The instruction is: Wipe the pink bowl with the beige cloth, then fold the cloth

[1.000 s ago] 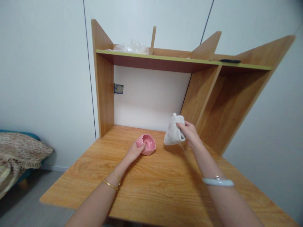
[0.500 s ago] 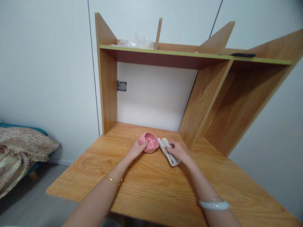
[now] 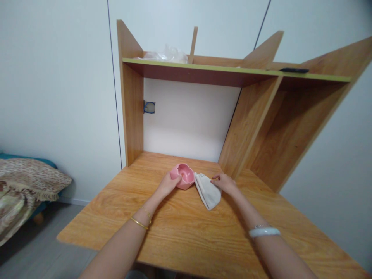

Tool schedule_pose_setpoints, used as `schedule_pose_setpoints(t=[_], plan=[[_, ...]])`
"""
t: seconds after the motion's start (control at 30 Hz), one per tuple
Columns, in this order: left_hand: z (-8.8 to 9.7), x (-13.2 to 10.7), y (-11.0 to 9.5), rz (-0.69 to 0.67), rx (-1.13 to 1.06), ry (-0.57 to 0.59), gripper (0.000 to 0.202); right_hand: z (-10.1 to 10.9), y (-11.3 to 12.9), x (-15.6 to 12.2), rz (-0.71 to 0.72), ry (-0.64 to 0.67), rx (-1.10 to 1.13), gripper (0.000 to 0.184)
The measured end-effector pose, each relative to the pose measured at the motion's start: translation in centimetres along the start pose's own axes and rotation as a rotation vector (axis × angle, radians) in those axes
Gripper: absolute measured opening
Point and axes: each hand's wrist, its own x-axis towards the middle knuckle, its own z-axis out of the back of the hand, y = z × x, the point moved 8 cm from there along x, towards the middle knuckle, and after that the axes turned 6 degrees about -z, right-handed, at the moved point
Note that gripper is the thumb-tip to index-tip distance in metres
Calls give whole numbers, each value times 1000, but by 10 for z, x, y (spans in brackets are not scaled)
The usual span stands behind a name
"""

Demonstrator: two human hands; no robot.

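Note:
A small pink bowl-like dish (image 3: 183, 176) sits tilted on the wooden desk (image 3: 186, 228), and my left hand (image 3: 167, 183) grips its near rim. Right beside it lies a folded white cloth (image 3: 207, 191), flat on the desk and touching the dish. My right hand (image 3: 225, 182) rests just right of the cloth, fingers stretched out and low over the wood, with fingertips at the cloth's edge and nothing in its grasp.
A wooden hutch rises at the desk's back with a shelf (image 3: 232, 71) carrying crumpled clear plastic (image 3: 165, 55) and a dark flat object (image 3: 293, 70). A slanted divider panel (image 3: 247, 128) stands right of the hands. A bed with a patterned blanket (image 3: 23, 186) is at far left.
My right hand brought the cloth down from the air, laid it on the desk beside the dish, then slid off to its right. My left hand stayed on the dish.

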Motion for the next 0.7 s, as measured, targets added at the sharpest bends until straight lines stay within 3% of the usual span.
schedule_pose_setpoints(t=[0.13, 0.3, 0.53, 0.7], plan=[[1, -1, -2, 0, 17, -11, 32, -2, 12, -5, 30, 46, -106, 27], [0, -1, -2, -3, 24, 0, 32, 13, 26, -6, 86, 11, -112, 18], [0, 4, 13, 50, -20, -29, 33, 65, 35, 2, 117, -189, 259, 21], [2, 1, 6, 40, -44, -36, 34, 117, 58, 11, 245, -315, 296, 22]])
